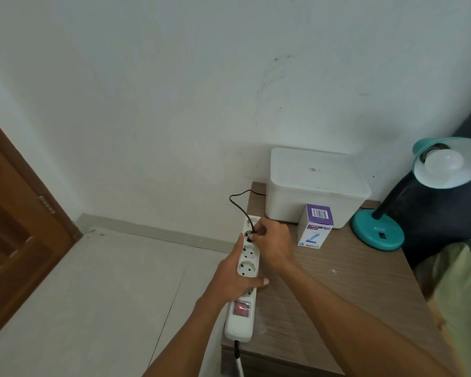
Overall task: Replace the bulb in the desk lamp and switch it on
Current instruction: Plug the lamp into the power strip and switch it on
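A teal desk lamp (378,232) stands at the far right of the wooden table (337,289), its shade tilted towards me with a white bulb (443,161) screwed in and unlit. A white power strip (245,270) with a red switch (241,308) lies along the table's left edge. My left hand (233,278) grips the strip around its middle. My right hand (272,240) pinches the lamp's black plug (252,235) at a socket near the strip's far end; the black cord (239,202) loops up from it. A white and purple bulb box (314,227) stands behind my right hand.
A white lidded plastic box (316,189) sits against the wall at the table's back. A brown wooden door (17,219) is at the left, pale floor tiles (106,281) below. Dark and yellowish bedding (457,270) lies right of the table.
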The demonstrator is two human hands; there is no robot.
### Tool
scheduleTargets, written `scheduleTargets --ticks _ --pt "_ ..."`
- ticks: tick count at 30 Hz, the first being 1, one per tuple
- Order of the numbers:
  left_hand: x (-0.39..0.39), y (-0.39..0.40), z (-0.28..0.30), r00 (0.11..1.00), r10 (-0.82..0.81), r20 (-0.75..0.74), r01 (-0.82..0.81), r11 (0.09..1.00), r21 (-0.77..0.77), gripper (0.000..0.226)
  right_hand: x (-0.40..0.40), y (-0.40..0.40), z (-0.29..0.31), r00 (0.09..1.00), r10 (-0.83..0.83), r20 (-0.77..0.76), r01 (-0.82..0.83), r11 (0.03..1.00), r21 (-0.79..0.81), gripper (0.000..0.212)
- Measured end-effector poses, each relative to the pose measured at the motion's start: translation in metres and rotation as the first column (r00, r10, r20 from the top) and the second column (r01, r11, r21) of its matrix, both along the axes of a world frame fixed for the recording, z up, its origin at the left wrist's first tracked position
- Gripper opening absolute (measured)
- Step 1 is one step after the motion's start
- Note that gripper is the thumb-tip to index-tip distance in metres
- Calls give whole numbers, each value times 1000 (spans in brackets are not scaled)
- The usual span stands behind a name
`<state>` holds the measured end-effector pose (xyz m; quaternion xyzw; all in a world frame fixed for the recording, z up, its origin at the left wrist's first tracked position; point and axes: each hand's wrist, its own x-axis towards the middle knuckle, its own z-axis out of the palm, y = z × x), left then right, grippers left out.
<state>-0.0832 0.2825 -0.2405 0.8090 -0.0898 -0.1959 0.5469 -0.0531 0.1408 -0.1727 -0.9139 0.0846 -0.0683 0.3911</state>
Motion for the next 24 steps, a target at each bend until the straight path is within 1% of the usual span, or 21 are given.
scheduleTargets --ticks 6,9,12,15,17,19,21,22,24 --pt "1 1 -3 1000 -2 -2 2 1000 0 134 4 5 -4 1000 -11 -25 8 993 -116 8" --pt "0 1 -2 1000 -5 4 5 1000 28 133 6 6 -3 999 -14 -53 7 992 -130 10" --pt "1 1 1 1000 -14 4 14 997 80 136 2 5 0 997 7 -81 -16 994 -106 3" --pt "-2 1 15 999 -48 0 48 987 151 134 -21 -3 3 998 49 -39 -52 996 -70 28" --pt "-5 0 23 995 -49 83 30 977 213 128 -43 -9 6 996 89 -26 -91 991 -99 38" --pt "-11 -5 32 974 -75 213 -3 939 345 125 -69 -26 7 994 104 -25 -107 980 -166 40" --pt "-23 -14 40 927 -157 339 -20 885 465 122 -94 -46 3 996 80 -29 -84 977 -197 40" --pt "-29 -19 41 891 -212 403 -17 869 495 118 -104 -58 -1 998 56 -21 -59 978 -199 39" --pt "-47 -33 50 839 -300 455 23 853 521 108 -125 -82 -9 1000 -3 -22 -1 979 -206 38"
